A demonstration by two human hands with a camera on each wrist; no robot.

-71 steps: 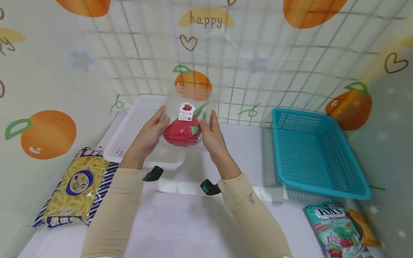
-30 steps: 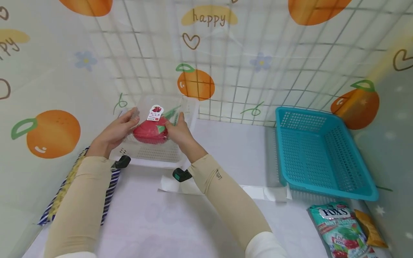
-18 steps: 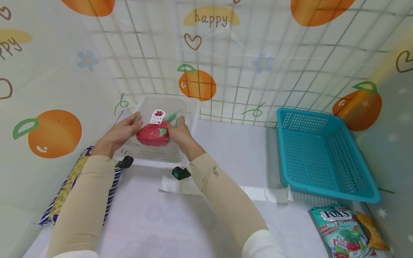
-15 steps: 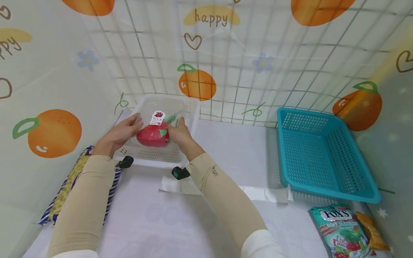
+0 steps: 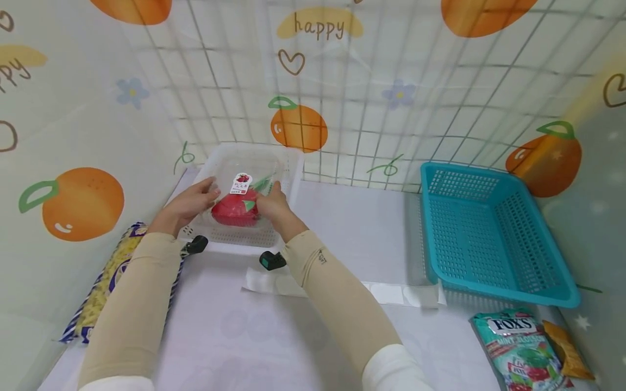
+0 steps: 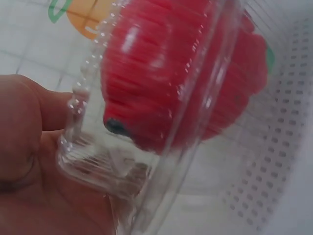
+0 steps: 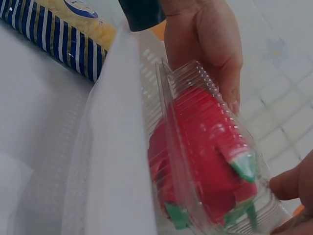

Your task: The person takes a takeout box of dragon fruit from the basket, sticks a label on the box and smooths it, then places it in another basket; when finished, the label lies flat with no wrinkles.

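Note:
A clear plastic clamshell box [image 5: 227,165] holds a red dragon fruit [image 5: 235,210] with green leaf tips. Its lid bears a white sticker [image 5: 241,183] with a fruit picture. My left hand [image 5: 189,203] grips the box's left end, the fingers partly hidden behind the plastic in the left wrist view. At the right end, my right hand [image 5: 276,210] holds the box, its thumb by the green leaves. Underneath and around the box is a white perforated basket [image 5: 235,248]. Whether the box touches the basket's floor I cannot tell.
A bag of spiral pasta [image 5: 105,288] lies at the left, partly behind the left sleeve. On the right stands a turquoise basket [image 5: 489,233]. In front of it lie a Fox's candy bag [image 5: 520,347] and an orange packet [image 5: 569,350]. A white strip [image 5: 391,294] lies across the table.
Both hands have carried the clamshell box leftward over the white basket, then lowered it slightly. In the last half second it has shifted a little down and to the right.

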